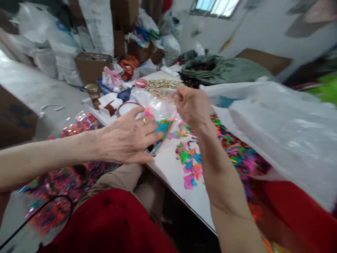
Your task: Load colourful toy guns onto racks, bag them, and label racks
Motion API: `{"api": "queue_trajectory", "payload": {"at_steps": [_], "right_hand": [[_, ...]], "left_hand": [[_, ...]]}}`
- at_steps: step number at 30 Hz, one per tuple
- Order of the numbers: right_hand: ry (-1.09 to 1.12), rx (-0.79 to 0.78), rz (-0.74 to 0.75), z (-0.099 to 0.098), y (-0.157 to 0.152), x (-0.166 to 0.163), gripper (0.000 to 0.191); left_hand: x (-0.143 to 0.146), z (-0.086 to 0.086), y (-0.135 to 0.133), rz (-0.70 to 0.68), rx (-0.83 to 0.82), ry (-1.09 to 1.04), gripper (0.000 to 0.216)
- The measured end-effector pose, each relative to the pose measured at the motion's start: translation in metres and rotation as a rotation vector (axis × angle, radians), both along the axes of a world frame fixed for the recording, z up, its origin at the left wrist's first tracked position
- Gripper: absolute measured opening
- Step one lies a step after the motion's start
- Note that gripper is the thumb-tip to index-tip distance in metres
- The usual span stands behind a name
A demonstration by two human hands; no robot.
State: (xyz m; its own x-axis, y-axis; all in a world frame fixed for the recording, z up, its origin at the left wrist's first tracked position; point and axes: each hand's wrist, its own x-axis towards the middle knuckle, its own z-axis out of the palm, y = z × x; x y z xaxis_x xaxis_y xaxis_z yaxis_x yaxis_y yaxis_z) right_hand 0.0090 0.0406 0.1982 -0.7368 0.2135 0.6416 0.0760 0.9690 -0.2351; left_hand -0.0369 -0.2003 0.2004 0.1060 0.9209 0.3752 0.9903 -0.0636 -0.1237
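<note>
My left hand (pixel 129 137), with a gold ring on one finger, lies flat with its fingers stretched out over a small clear bag of bright plastic pieces (pixel 164 127). The bag rests near the table's edge, partly hidden under the fingers. My right hand (pixel 192 105) is closed in a fist above the table, beside crumpled clear plastic (pixel 158 105). Whatever the fist holds, if anything, is hidden. Below my right wrist a loose cluster of small pink, green, blue and orange pieces (pixel 188 163) is scattered on the white tabletop (pixel 175 175).
A large heap of colourful pieces (pixel 237 151) spreads right of my forearm beside white plastic sheeting (pixel 286 130). Small gold-toned pieces (pixel 162 85), a blue basket (pixel 123 95) and a jar (pixel 92 93) stand farther back. Filled clear bags (pixel 63 182) lie at my left.
</note>
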Motion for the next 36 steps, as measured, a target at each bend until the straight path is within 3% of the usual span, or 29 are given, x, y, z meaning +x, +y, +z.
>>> {"api": "queue_trajectory", "payload": {"at_steps": [3,6,8,11,14,16,19,21,23,25,27,32,36], "right_hand": [[0.030,0.072,0.077,0.008,-0.002,-0.011,0.019],[0.050,0.076,0.097,0.003,-0.007,-0.030,0.023],[0.059,-0.004,0.076,-0.003,-0.015,-0.044,0.020],[0.115,-0.134,0.125,-0.015,-0.044,-0.065,0.014],[0.138,-0.251,0.293,-0.027,-0.100,-0.081,0.014],[0.093,-0.405,0.462,-0.039,-0.155,-0.085,0.015],[-0.025,-0.571,0.720,-0.059,-0.250,-0.074,0.014],[-0.106,-0.591,0.889,-0.074,-0.305,-0.057,0.012],[-0.207,-0.551,1.047,-0.089,-0.347,-0.039,0.010],[-0.299,-0.493,1.173,-0.102,-0.373,-0.028,0.011],[-0.353,-0.472,1.274,-0.113,-0.389,-0.023,0.013],[-0.381,-0.510,1.478,-0.128,-0.393,-0.022,0.019],[-0.496,-0.559,1.315,-0.150,-0.347,-0.035,0.013]], "left_hand": [[-0.006,-0.027,-0.033,0.083,-0.111,-0.200,0.006],[-0.017,-0.033,-0.051,0.248,-0.092,-0.272,0.026],[-0.021,-0.021,-0.064,0.340,-0.132,-0.243,0.027],[-0.018,0.012,-0.097,0.474,-0.214,-0.297,0.016],[-0.009,0.037,-0.150,0.620,-0.214,-0.441,0.012],[-0.003,0.034,-0.188,0.743,-0.063,-0.498,0.020],[0.007,0.000,-0.234,0.954,0.196,-0.555,0.054],[0.016,-0.033,-0.256,1.063,0.196,-0.571,0.075],[0.026,-0.064,-0.277,1.133,0.129,-0.570,0.068],[0.035,-0.089,-0.299,1.185,0.042,-0.599,0.044],[0.041,-0.110,-0.325,1.270,-0.055,-0.628,0.028],[0.045,-0.153,-0.383,1.576,-0.252,-0.577,0.026],[0.045,-0.185,-0.408,1.699,-0.209,-0.562,0.028]]}}
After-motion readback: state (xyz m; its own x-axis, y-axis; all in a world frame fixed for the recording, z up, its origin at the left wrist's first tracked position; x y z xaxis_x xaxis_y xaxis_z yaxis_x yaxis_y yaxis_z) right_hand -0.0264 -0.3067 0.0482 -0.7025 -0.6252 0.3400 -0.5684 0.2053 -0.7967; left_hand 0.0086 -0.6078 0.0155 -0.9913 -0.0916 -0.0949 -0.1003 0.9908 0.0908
